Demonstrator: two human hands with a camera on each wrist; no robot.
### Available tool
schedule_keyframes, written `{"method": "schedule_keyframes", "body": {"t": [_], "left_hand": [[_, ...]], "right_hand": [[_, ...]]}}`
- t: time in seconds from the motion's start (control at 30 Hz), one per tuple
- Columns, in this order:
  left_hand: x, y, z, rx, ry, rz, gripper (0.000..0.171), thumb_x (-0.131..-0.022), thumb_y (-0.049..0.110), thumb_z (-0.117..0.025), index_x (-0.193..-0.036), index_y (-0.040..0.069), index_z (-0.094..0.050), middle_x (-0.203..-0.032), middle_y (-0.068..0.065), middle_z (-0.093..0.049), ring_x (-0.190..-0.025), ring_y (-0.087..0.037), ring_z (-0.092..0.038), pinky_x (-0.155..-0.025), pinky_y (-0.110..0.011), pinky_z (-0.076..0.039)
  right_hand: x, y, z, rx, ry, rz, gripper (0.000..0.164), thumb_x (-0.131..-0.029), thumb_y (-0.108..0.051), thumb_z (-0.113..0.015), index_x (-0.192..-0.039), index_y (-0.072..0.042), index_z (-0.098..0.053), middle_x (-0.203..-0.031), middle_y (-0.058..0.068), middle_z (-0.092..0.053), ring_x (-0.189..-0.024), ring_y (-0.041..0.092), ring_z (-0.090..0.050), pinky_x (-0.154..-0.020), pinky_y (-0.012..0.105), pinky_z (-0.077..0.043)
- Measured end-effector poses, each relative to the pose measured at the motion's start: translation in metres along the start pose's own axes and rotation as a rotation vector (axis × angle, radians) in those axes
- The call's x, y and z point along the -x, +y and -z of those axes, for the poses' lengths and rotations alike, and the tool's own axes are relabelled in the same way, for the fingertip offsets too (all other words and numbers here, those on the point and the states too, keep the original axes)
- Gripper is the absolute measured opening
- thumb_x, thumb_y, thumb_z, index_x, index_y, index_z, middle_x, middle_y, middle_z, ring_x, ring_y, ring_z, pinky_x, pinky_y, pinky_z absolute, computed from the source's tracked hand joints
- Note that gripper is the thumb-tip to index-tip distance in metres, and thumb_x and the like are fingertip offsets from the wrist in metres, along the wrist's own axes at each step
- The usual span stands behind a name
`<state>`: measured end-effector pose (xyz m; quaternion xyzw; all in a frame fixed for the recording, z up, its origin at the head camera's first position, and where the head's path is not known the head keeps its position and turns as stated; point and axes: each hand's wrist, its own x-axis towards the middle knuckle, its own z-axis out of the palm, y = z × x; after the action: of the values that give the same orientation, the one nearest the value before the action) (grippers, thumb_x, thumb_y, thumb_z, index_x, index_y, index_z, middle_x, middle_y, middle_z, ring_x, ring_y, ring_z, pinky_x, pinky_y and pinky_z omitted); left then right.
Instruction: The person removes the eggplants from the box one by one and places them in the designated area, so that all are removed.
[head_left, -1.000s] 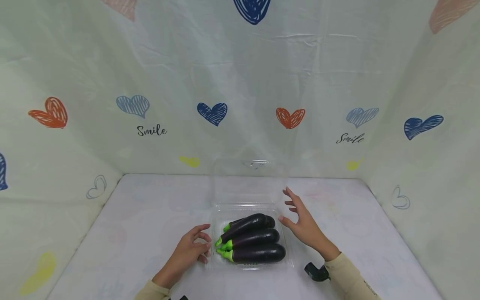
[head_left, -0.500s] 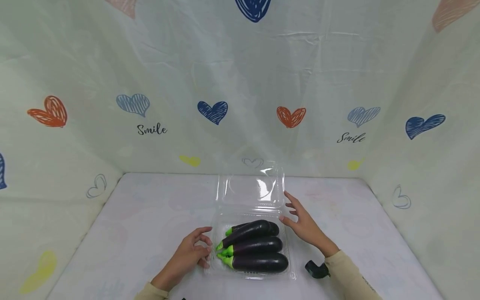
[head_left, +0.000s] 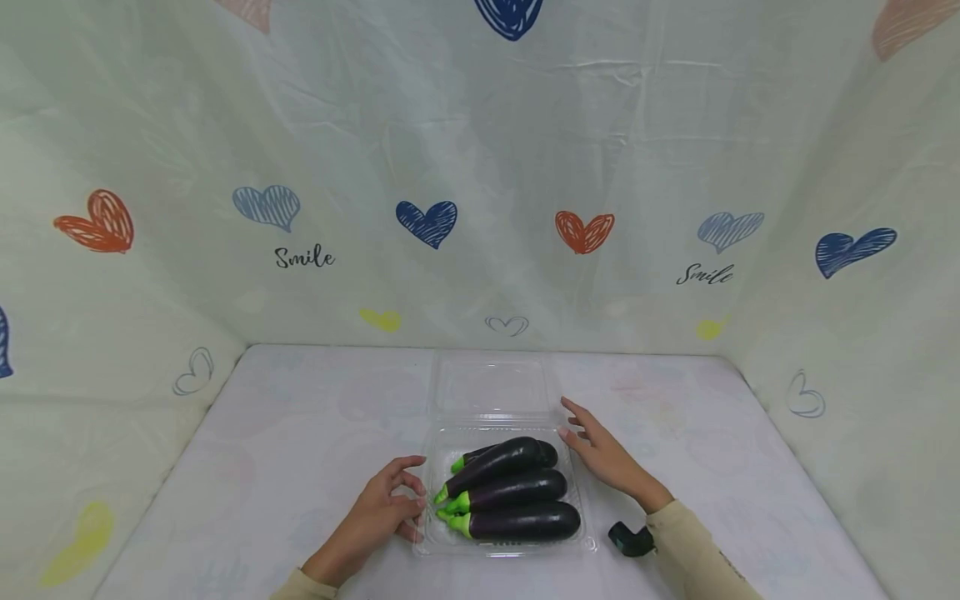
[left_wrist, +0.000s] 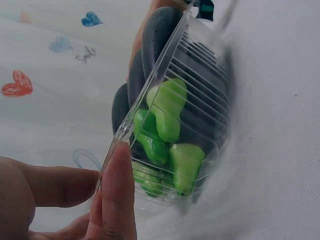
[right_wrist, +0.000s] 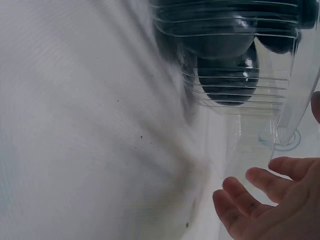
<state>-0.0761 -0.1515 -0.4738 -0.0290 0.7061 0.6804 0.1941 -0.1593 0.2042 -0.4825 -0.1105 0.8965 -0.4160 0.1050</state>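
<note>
Several dark purple eggplants (head_left: 517,483) with green stems lie side by side in a clear plastic clamshell container (head_left: 450,550) in the head view. Its lid (head_left: 491,387) is folded back, away from the person. My left hand (head_left: 382,508) pinches the container's left rim between thumb and fingers, as the left wrist view shows with the green stems (left_wrist: 170,105) behind the ribbed wall. At the back right corner, near the hinge, is my right hand (head_left: 603,450), fingers fairly straight. In the right wrist view one fingertip (right_wrist: 280,164) meets the lid's edge or comes very close to it.
A black curved object (head_left: 630,540) is beside the right sleeve. The white table (head_left: 300,433) is bounded by a pale curtain (head_left: 495,167) printed with hearts at the back and sides.
The lid has tipped back and now lies lower behind the container. The container has shifted slightly toward the person and to the right. My right hand has lowered a little.
</note>
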Motion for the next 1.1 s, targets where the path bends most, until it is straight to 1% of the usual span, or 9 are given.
{"method": "schedule_keyframes", "body": {"t": [0.1, 0.2, 0.33, 0.47, 0.57, 0.7, 0.8, 0.97, 1.1], "left_hand": [[-0.001, 0.000, 0.000, -0.001, 0.005, 0.011, 0.067, -0.091, -0.009, -0.064, -0.152, -0.010, -0.036, -0.107, -0.011, -0.056, -0.074, -0.018, -0.062, -0.060, -0.033, -0.063], [-0.001, 0.001, -0.001, -0.010, 0.025, 0.044, 0.066, -0.091, -0.008, -0.064, -0.151, -0.008, -0.038, -0.105, -0.011, -0.057, -0.075, -0.019, -0.061, -0.061, -0.035, -0.063], [-0.001, -0.001, -0.001, -0.012, 0.033, 0.065, 0.063, -0.091, -0.007, -0.065, -0.149, -0.008, -0.039, -0.102, -0.009, -0.058, -0.075, -0.019, -0.061, -0.062, -0.038, -0.064], [-0.002, -0.002, 0.000, -0.003, 0.015, 0.046, 0.062, -0.090, -0.007, -0.064, -0.148, -0.009, -0.040, -0.100, -0.008, -0.058, -0.074, -0.019, -0.062, -0.061, -0.038, -0.065], [-0.004, -0.002, 0.000, -0.006, 0.010, 0.037, 0.059, -0.090, -0.007, -0.063, -0.145, -0.009, -0.043, -0.099, -0.008, -0.059, -0.072, -0.019, -0.063, -0.060, -0.038, -0.065], [-0.006, 0.000, 0.002, -0.021, 0.006, 0.030, 0.048, -0.096, -0.001, -0.062, -0.140, -0.010, -0.046, -0.097, -0.006, -0.061, -0.071, -0.019, -0.063, -0.059, -0.038, -0.064], [-0.007, 0.002, 0.004, -0.019, -0.012, 0.018, 0.042, -0.100, 0.002, -0.061, -0.137, -0.012, -0.047, -0.095, -0.004, -0.061, -0.072, -0.018, -0.063, -0.059, -0.037, -0.064], [-0.009, 0.001, 0.005, -0.005, -0.035, 0.005, 0.040, -0.100, 0.002, -0.061, -0.135, -0.013, -0.047, -0.095, -0.004, -0.059, -0.074, -0.018, -0.062, -0.059, -0.036, -0.064], [-0.011, -0.001, 0.004, 0.003, -0.031, 0.011, 0.039, -0.100, 0.000, -0.061, -0.134, -0.013, -0.047, -0.095, -0.004, -0.059, -0.073, -0.018, -0.061, -0.058, -0.035, -0.063]], "right_hand": [[0.002, 0.000, 0.000, 0.026, -0.003, 0.009, 0.067, -0.112, -0.035, -0.049, -0.165, -0.002, -0.026, -0.168, 0.028, -0.028, -0.150, 0.050, -0.036, -0.120, 0.068, -0.035], [0.006, -0.001, -0.001, 0.074, 0.012, 0.053, 0.068, -0.112, -0.034, -0.051, -0.165, -0.001, -0.026, -0.167, 0.029, -0.029, -0.151, 0.051, -0.033, -0.121, 0.070, -0.031], [0.014, -0.006, -0.002, 0.161, 0.058, 0.161, 0.067, -0.110, -0.029, -0.056, -0.163, 0.002, -0.030, -0.165, 0.028, -0.033, -0.152, 0.051, -0.032, -0.121, 0.072, -0.030], [0.020, -0.016, 0.001, 0.229, 0.104, 0.273, 0.064, -0.108, -0.025, -0.060, -0.160, 0.002, -0.036, -0.163, 0.026, -0.038, -0.149, 0.051, -0.036, -0.118, 0.072, -0.034], [0.024, -0.026, 0.004, 0.282, 0.110, 0.345, 0.061, -0.107, -0.025, -0.062, -0.159, 0.000, -0.040, -0.162, 0.023, -0.042, -0.147, 0.048, -0.041, -0.116, 0.070, -0.038], [0.029, -0.040, 0.005, 0.353, 0.081, 0.423, 0.059, -0.106, -0.027, -0.066, -0.157, -0.004, -0.045, -0.159, 0.017, -0.047, -0.145, 0.042, -0.046, -0.113, 0.068, -0.042], [0.031, -0.049, 0.004, 0.396, 0.046, 0.467, 0.059, -0.105, -0.026, -0.068, -0.155, -0.005, -0.048, -0.158, 0.015, -0.049, -0.143, 0.039, -0.048, -0.112, 0.066, -0.044], [0.029, -0.058, 0.001, 0.467, -0.015, 0.522, 0.056, -0.104, -0.027, -0.069, -0.153, -0.006, -0.051, -0.155, 0.014, -0.052, -0.141, 0.036, -0.050, -0.111, 0.062, -0.046], [0.026, -0.061, -0.001, 0.520, -0.048, 0.561, 0.054, -0.104, -0.029, -0.069, -0.152, -0.008, -0.053, -0.153, 0.011, -0.054, -0.138, 0.034, -0.053, -0.110, 0.059, -0.048]]}}
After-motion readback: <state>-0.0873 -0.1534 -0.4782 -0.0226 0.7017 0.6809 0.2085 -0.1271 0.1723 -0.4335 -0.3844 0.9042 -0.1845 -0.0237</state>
